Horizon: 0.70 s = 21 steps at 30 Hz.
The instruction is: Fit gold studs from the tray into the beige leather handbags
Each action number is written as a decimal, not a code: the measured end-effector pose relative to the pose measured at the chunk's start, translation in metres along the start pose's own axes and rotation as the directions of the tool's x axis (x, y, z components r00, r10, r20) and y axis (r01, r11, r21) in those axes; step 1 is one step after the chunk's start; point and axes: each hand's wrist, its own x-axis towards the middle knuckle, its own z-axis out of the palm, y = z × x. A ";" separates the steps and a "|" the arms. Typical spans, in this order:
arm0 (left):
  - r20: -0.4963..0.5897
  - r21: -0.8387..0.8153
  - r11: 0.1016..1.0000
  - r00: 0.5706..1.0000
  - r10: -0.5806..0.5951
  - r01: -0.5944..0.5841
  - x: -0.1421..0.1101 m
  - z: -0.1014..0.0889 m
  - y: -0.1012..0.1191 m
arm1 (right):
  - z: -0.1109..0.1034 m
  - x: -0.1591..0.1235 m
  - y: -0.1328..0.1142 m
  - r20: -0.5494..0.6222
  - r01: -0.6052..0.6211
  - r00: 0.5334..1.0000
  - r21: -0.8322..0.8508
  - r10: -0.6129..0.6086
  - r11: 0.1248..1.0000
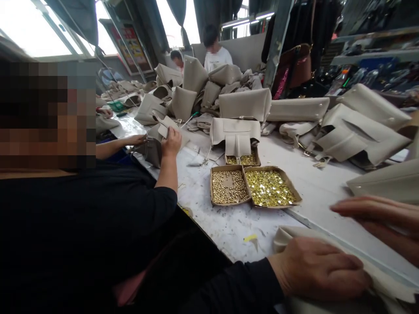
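Note:
My left hand (322, 267), at the end of a dark sleeve, lies with curled fingers on a beige handbag (284, 235) at the lower right. Most of that bag is under the hand or past the frame's edge. Slightly blurred, my right hand (382, 220) hovers over the table at the right edge, its fingers stretched out and holding nothing. A cardboard tray of small gold studs (229, 200) stands ahead of my left hand. Touching it is a tray of shiny gold flat-headed pieces (271, 187).
A co-worker (131, 209) on the left handles a beige bag (170, 128). Many beige bags (245, 104) are heaped along the table (203, 200). One bag's strap overhangs a third tray (250, 159). Two people (218, 56) are at the back.

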 end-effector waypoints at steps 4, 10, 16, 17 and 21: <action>0.012 0.045 0.998 0.999 0.037 -0.038 -0.007 0.003 -0.002 | 0.062 0.092 -0.031 0.284 0.224 0.940 -0.100 -0.188 0.969; 0.120 0.046 0.999 0.993 0.021 -0.027 -0.010 0.002 -0.007 | 0.150 0.160 -0.035 0.644 0.484 0.744 -0.333 -0.179 0.809; 0.091 0.033 0.999 0.995 0.035 -0.038 -0.011 0.009 -0.010 | 0.187 0.163 -0.019 0.661 0.476 0.733 -0.331 -0.160 0.814; 0.070 0.026 0.999 0.997 0.038 -0.040 -0.012 0.010 -0.010 | 0.190 0.161 -0.018 0.659 0.471 0.736 -0.332 -0.156 0.817; 0.082 0.007 1.000 0.996 0.019 -0.019 -0.015 0.015 -0.009 | 0.195 0.155 -0.016 0.645 0.435 0.752 -0.335 -0.133 0.836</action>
